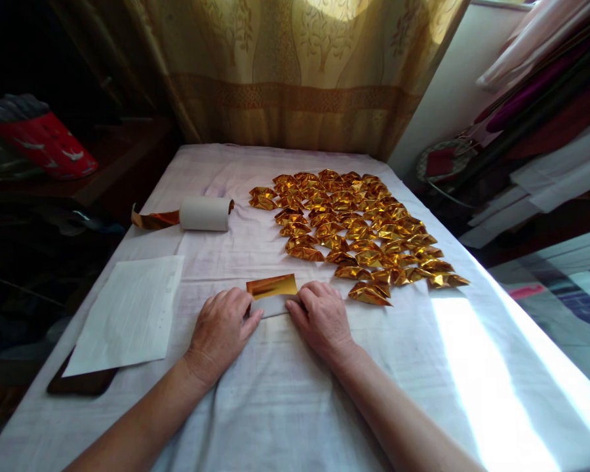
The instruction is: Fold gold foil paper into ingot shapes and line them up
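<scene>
A small sheet of gold foil paper [274, 287] lies on the cloth in front of me, its lower part folded up so a pale backing shows. My left hand [225, 322] pinches its left end between thumb and fingers. At the right end, my right hand [323, 318] grips the paper in the same way, thumb along the folded edge. Beyond and to the right sit many folded gold foil ingots [358, 223] in close rows. The ingot nearest my right hand is a little apart from its fingers.
Left of the ingots lies a white roll [204, 214] with gold foil sticking out of it. A printed white sheet [128, 314] partly covers a dark flat object [81, 380]. A curtain [295, 98] hangs behind the cloth-covered table [285, 406]; a red container [54, 144] stands at left.
</scene>
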